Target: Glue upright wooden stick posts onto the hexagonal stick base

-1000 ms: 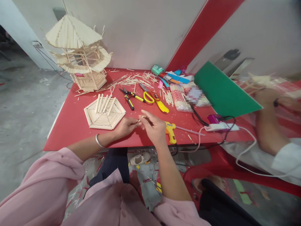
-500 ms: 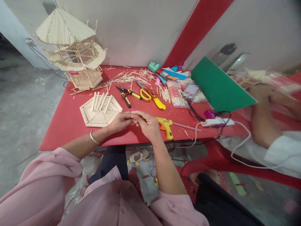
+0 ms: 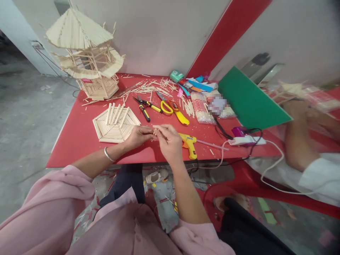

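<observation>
Fingertip to fingertip, my left hand (image 3: 138, 136) and my right hand (image 3: 170, 142) meet over the front of the red table. Both are closed in a pinch. A tiny pale bit shows between them, too small to name. Left of my hands lies a hexagonal panel of wooden sticks (image 3: 111, 133), with several short rolls or stick bundles (image 3: 114, 115) standing up or leaning on it. Just right of my right hand, a yellow glue gun (image 3: 190, 146) rests on its side with a long glue stick (image 3: 212, 144) out of its back.
A stick-built pagoda (image 3: 92, 67) stands at the back left. Pruning shears (image 3: 145, 108), yellow-handled scissors (image 3: 172, 109), loose sticks (image 3: 151, 87) and bagged sticks (image 3: 201, 108) lie behind my hands. A green board (image 3: 249, 101) leans by a power strip (image 3: 247, 140). A co-worker's arm (image 3: 299, 138) is at right.
My fingertips have shifted slightly, and a small pale bit now shows between them. The whole view has moved a little; the things on the table stay in place.
</observation>
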A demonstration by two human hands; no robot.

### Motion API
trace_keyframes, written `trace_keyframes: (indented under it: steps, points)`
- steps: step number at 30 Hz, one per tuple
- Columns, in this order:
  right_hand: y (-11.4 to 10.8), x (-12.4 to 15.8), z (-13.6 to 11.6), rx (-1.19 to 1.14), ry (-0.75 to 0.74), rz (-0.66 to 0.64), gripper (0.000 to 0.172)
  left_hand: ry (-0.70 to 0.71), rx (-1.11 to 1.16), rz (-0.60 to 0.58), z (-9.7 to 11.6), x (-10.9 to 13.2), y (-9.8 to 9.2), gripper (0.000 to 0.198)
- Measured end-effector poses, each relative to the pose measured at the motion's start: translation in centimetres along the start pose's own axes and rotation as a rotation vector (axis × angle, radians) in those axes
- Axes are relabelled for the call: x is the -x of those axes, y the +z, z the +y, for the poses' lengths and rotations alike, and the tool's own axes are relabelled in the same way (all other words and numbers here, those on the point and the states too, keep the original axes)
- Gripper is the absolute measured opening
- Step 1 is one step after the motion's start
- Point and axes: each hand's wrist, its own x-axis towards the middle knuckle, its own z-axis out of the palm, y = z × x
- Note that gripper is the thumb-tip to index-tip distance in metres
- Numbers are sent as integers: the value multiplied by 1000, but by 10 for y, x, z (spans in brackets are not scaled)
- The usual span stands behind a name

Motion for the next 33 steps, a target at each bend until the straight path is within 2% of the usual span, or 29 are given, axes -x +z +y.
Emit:
trace_keyframes:
  steps: [2, 5, 8, 11, 14, 17, 21, 24, 27, 30, 33]
  points:
    - [0, -10, 3, 42, 7, 14, 28, 12, -16, 41, -1, 0, 1, 35]
    - [2, -35, 17, 49, 95, 22, 29, -37, -55, 202, -2, -2, 1, 29]
    - [7, -63, 34, 9, 253, -117, 28, -212, 1, 338, -1, -4, 1, 29]
    - [9, -81, 48, -79, 357, -229, 30, -328, 82, 382, 3, -4, 3, 29]
    - [8, -85, 60, -65, 396, -218, 35, -374, 152, 408, 8, -2, 7, 28]
    - [11, -83, 71, 98, 405, -210, 31, -395, 217, 345, 12, 2, 12, 24]
    - [24, -85, 78, 297, 407, -303, 22, -434, 368, 237, 9, 6, 18, 24]
    - [27, -87, 77, 339, 391, -308, 19, -482, 466, 226, 3, 5, 19, 28]
    - [19, -84, 70, 370, 366, -275, 26, -513, 493, 265, 1, 2, 18, 33]
    - [9, -73, 58, 251, 369, -195, 35, -497, 510, 247, 4, 1, 15, 38]
    - [5, -56, 41, -22, 394, -216, 44, -478, 517, 108, 7, 3, 12, 43]
